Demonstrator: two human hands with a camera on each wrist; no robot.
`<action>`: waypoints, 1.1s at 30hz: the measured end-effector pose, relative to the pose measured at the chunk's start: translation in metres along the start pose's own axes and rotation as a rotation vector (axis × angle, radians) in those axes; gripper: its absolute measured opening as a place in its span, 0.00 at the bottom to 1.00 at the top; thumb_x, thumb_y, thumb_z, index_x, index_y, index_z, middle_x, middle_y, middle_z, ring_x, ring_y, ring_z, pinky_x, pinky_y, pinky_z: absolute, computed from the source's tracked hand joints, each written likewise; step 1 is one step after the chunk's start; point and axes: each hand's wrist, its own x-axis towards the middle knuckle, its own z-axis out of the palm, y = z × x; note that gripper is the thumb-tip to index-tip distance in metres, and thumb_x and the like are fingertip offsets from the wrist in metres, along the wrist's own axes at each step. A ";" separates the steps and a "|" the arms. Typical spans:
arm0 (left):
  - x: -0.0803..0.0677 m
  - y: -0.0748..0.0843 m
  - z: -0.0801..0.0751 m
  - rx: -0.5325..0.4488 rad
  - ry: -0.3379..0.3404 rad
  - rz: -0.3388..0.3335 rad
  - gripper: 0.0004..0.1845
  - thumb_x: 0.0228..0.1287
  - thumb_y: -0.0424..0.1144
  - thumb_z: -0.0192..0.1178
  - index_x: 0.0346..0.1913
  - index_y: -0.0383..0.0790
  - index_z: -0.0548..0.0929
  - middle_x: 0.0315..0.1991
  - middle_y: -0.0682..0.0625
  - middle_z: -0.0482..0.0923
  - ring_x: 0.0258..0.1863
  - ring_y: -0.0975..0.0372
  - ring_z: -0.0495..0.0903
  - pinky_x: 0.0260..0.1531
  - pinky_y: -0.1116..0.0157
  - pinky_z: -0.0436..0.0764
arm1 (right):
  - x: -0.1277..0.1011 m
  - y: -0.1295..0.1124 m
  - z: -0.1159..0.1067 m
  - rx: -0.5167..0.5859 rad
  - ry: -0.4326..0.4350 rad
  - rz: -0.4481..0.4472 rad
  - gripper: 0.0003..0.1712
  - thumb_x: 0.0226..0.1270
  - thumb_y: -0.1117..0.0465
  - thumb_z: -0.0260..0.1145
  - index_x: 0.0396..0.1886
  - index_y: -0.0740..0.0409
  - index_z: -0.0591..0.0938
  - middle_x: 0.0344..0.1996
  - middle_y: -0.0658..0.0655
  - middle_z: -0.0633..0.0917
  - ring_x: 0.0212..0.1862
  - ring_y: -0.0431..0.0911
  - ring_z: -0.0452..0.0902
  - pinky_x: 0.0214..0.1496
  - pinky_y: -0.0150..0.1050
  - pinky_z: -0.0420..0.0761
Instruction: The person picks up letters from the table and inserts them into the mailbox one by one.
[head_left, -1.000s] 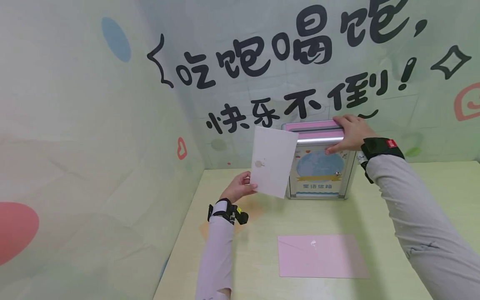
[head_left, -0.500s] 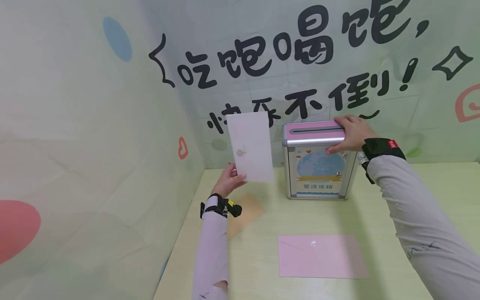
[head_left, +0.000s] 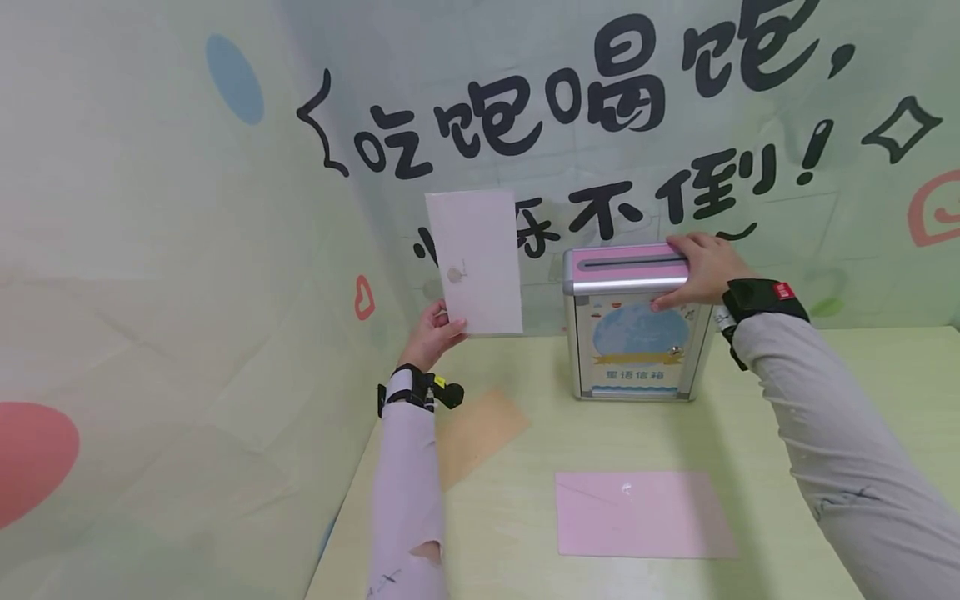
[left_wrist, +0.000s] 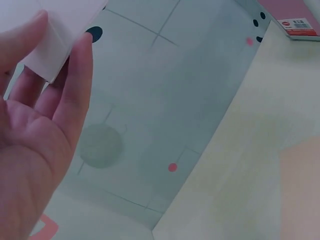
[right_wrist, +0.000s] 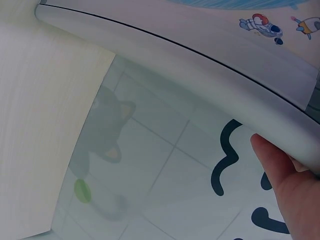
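Note:
My left hand (head_left: 432, 335) pinches a white envelope (head_left: 480, 258) by its lower left corner, thumb in front. The envelope stands upright in the air, left of the letter box, a small round mark on its face. In the left wrist view the thumb lies on the envelope (left_wrist: 62, 27) with fingers behind it. My right hand (head_left: 705, 268) grips the top right end of the letter box (head_left: 637, 367), thumb on the front and fingers over the top. The box is silver-framed, with a pink slotted top (head_left: 630, 252) and a printed front panel.
A pink envelope (head_left: 641, 512) lies flat on the table (head_left: 825, 467) in front of the box. An orange envelope (head_left: 483, 433) lies to the left, partly hidden by the left forearm. Printed walls (head_left: 465, 50) close off the back and left.
The left hand has carried the white envelope left and up, away from the box front, baring the slot's left end and more of the orange envelope. The right hand stays on the box.

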 end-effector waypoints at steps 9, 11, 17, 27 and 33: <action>0.002 0.031 -0.009 0.048 0.044 0.084 0.10 0.60 0.26 0.55 0.41 0.41 0.69 0.41 0.46 0.74 0.38 0.61 0.75 0.42 0.66 0.77 | -0.001 -0.005 -0.003 -0.004 -0.010 -0.003 0.62 0.33 0.39 0.75 0.66 0.63 0.57 0.60 0.72 0.60 0.59 0.67 0.51 0.56 0.64 0.58; 0.002 0.036 -0.011 0.067 0.064 0.094 0.09 0.60 0.26 0.55 0.40 0.41 0.69 0.43 0.45 0.74 0.39 0.62 0.75 0.44 0.64 0.77 | -0.001 -0.006 -0.003 -0.007 -0.013 -0.010 0.62 0.33 0.39 0.75 0.66 0.63 0.57 0.60 0.71 0.60 0.59 0.67 0.51 0.56 0.63 0.58; -0.007 0.065 -0.007 0.157 0.094 0.120 0.08 0.61 0.30 0.55 0.42 0.39 0.70 0.52 0.36 0.72 0.43 0.58 0.75 0.53 0.57 0.72 | 0.002 0.000 0.001 -0.014 0.003 -0.026 0.63 0.32 0.38 0.75 0.66 0.63 0.58 0.59 0.71 0.61 0.58 0.67 0.53 0.55 0.63 0.59; -0.002 0.101 -0.001 0.374 0.113 0.247 0.14 0.60 0.36 0.58 0.47 0.33 0.72 0.47 0.40 0.74 0.36 0.60 0.72 0.47 0.62 0.75 | 0.001 0.000 0.004 -0.005 0.001 -0.025 0.63 0.32 0.38 0.75 0.66 0.63 0.57 0.60 0.71 0.60 0.58 0.66 0.52 0.55 0.63 0.60; 0.010 0.125 0.008 0.532 0.100 0.314 0.15 0.59 0.36 0.59 0.47 0.32 0.73 0.46 0.38 0.75 0.33 0.55 0.71 0.35 0.67 0.72 | -0.002 -0.004 -0.001 0.004 -0.012 -0.008 0.62 0.34 0.39 0.75 0.66 0.63 0.57 0.59 0.71 0.60 0.58 0.66 0.51 0.55 0.63 0.60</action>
